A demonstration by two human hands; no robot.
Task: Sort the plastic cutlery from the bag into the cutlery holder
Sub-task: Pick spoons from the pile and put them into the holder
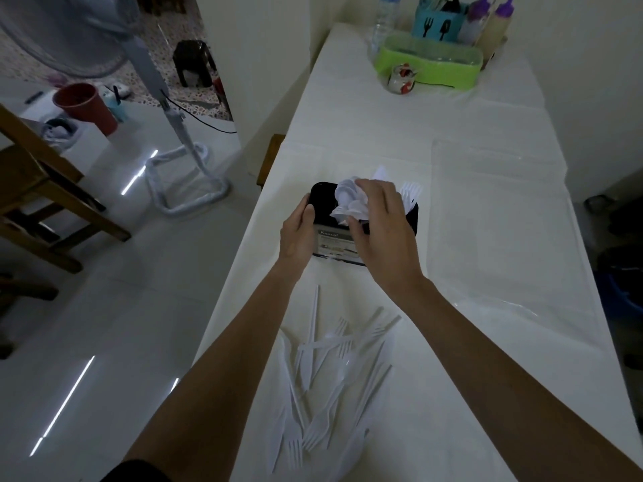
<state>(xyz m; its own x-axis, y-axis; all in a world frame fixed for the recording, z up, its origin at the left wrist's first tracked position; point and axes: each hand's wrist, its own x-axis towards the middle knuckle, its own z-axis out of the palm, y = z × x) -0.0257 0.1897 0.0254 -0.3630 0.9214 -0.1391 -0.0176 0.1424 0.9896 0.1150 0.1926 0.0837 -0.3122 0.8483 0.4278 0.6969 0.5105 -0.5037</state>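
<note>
Black cutlery holder [324, 193] clamped by L grip [298, 232]; R grip [380, 220] curled round white spoons [348, 200] standing in it.

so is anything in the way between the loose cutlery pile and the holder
Nothing visible. Only bare tablecloth lies between the loose cutlery pile and the black holder. The left hand grips the holder's side and the right hand holds spoons over its top.

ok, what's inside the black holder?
Black plastic cutlery holder: white plastic spoons bunched in the middle, white plastic forks at its right end. Right hand, gripping the spoons, hides the rest.
</note>
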